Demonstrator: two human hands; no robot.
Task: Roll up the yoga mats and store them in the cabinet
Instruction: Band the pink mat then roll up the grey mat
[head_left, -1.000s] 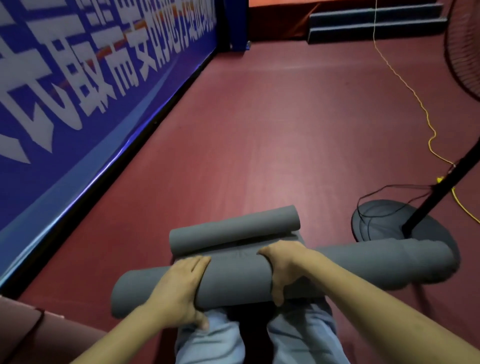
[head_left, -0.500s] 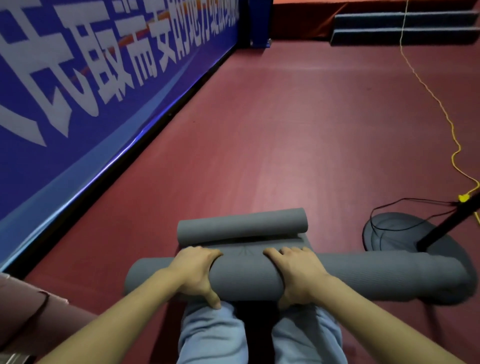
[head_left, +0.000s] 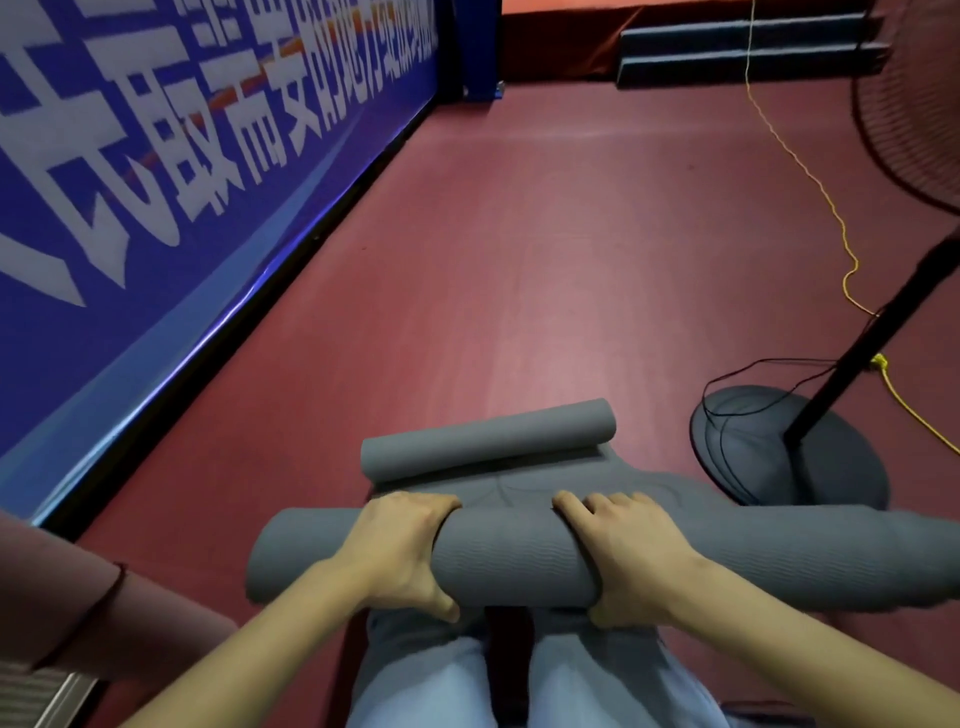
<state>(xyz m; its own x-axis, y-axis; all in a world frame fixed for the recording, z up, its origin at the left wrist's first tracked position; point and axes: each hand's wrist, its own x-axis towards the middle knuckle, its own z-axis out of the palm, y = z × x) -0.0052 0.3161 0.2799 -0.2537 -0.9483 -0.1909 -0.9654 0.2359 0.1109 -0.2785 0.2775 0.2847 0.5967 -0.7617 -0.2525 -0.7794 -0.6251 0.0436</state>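
Both hands have shifted since a second ago: the left hand (head_left: 400, 551) sat flatter on the roll with fingers pointing forward, now it wraps over the top; the right hand (head_left: 623, 556) has slid back from a far-side grip to sit squarely on top. Remaining flat strip looks about the same length, maybe slightly shorter.

Current state: thick grey ribbed foam yoga mat roll (head_left: 514, 558) lies crosswise on the dark red floor (head_left: 519, 260), right in front of the knees in blue jeans (head_left: 415, 680). Left fingers curl over the far side with the thumb underneath near the lap, so a full wrap. Right hand likewise, fingers (head_left: 571, 506) over the top, thumb tucked low. Symmetric grip each side of centre likely keeps the roll tight and straight.

Far end of the mat has curled into a smaller grey roll (head_left: 485, 441), just beyond a short flat strip. Rolling looks nearly done.

Black round fan base (head_left: 810, 457) touches or overlaps the roll's right end; can't tell which. No cabinet in view. Blue banner wall (head_left: 130, 182) runs along the left.
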